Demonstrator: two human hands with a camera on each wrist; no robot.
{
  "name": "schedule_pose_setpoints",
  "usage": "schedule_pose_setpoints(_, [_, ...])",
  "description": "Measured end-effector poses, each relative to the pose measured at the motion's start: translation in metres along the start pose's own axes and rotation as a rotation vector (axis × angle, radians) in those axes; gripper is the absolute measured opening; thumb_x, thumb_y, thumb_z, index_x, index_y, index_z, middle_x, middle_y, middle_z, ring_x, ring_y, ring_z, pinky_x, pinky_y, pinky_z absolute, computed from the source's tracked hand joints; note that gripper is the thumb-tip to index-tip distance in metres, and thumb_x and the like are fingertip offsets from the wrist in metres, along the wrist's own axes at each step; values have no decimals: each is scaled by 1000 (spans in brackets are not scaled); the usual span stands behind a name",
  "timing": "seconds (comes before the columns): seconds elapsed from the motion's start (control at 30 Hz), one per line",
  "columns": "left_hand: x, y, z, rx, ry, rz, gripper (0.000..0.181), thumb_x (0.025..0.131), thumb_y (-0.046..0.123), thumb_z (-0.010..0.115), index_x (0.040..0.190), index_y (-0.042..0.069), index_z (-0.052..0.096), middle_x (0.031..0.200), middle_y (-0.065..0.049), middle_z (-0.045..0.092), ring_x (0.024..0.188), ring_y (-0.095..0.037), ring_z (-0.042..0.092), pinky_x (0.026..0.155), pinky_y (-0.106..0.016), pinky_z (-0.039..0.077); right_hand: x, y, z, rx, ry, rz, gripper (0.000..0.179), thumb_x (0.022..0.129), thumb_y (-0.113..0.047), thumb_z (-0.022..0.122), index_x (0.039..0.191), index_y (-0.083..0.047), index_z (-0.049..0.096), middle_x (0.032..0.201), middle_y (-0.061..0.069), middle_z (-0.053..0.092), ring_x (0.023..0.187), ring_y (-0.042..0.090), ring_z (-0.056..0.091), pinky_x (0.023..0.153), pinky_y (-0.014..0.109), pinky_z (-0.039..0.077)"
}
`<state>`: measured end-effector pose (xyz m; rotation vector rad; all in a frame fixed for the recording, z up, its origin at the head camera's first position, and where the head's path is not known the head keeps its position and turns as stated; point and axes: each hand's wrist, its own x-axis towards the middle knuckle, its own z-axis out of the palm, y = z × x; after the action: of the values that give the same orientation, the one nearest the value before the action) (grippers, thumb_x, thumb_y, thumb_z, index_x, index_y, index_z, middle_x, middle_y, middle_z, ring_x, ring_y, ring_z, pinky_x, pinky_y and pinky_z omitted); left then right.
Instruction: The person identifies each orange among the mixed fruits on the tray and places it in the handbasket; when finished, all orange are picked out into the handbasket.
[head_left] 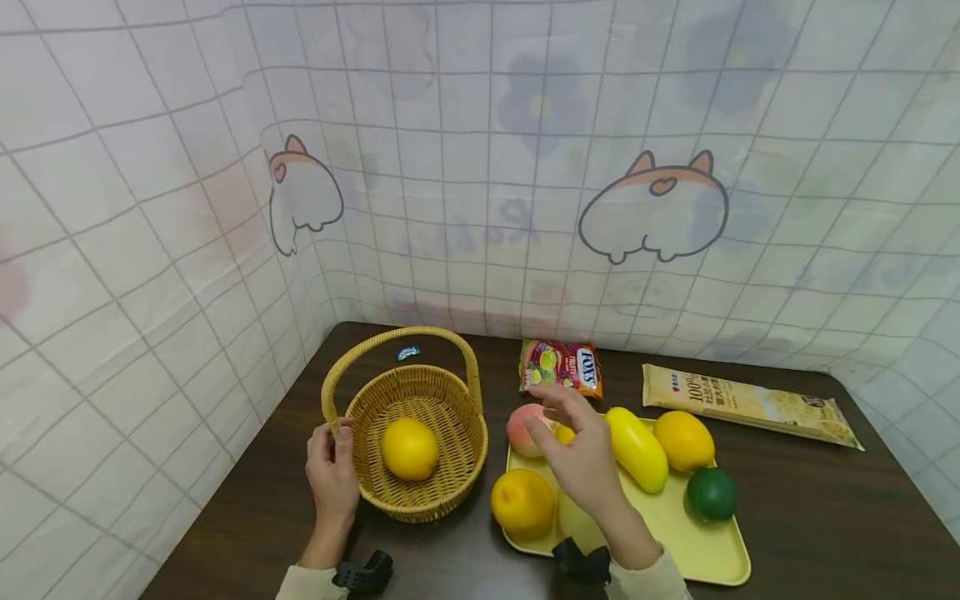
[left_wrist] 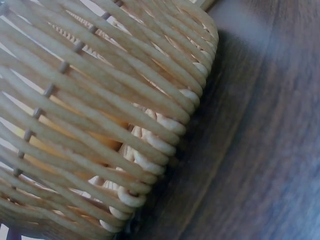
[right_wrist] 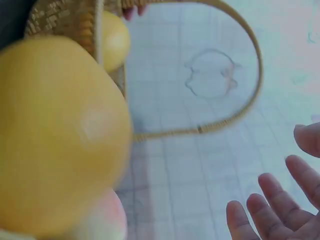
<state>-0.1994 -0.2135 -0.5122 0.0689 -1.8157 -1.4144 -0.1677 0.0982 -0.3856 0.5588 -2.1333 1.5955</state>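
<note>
At the left, my left hand (head_left: 332, 475) pinches the wicker basket (head_left: 420, 510) where its handle meets the rim. A round yellow-orange fruit (head_left: 409, 448) lies inside the basket. The basket's woven side (left_wrist: 100, 105) fills much of the left wrist view. My right hand (head_left: 585, 467) hovers over the pale yellow tray (head_left: 712, 554), fingers spread and slightly bent, holding nothing. Around it on the tray are a pink peach (head_left: 525, 429), an orange-yellow fruit (head_left: 522, 502) and a long yellow mango (head_left: 637, 450). Another yellow fruit is partly hidden behind the hand.
On the tray's right side are an orange fruit (head_left: 683, 441) and a dark green fruit (head_left: 711, 494). Behind it lie a FOX'S candy bag (head_left: 560, 367) and a long noodle packet (head_left: 750, 404). A small blue wrapper (head_left: 408, 353) lies behind the basket. A patterned curtain (head_left: 465, 167) surrounds the table.
</note>
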Motion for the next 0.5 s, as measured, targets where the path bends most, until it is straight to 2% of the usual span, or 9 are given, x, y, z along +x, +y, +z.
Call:
schedule_pose_setpoints(0.07, [0,-1,0,1,0,6,22,100,13,52,107,-3,65,102,-18,59,94,-10,45,77,-24,34,2,1,-9,-23,24,12,30,87,3,69,117,2,65,118,15,64,99,13,57,90,42,51])
schedule_pose_setpoints(0.27, [0,-1,-1,-4,2,16,21,100,12,53,107,-3,65,103,-17,60,97,-9,45,79,-27,32,6,28,-37,-47,121,51,28,88,-1,70,115,-6,69,110,5,66,93,7,61,86,19,49])
schedule_pose_setpoints(0.4, [0,0,-1,7,3,13,20,100,10,53,107,-4,65,104,-19,60,98,-8,44,79,-26,32,8,37,-56,-73,162,94,27,90,-4,69,117,-7,68,109,4,66,92,5,62,83,14,47])
schedule_pose_setpoints(0.5, [0,8,-1,6,3,19,20,99,6,51,107,-8,63,103,-25,59,96,-8,44,79,-26,32,8,45,-69,-117,180,134,28,91,-7,68,120,-6,67,114,7,66,95,1,59,83,12,46])
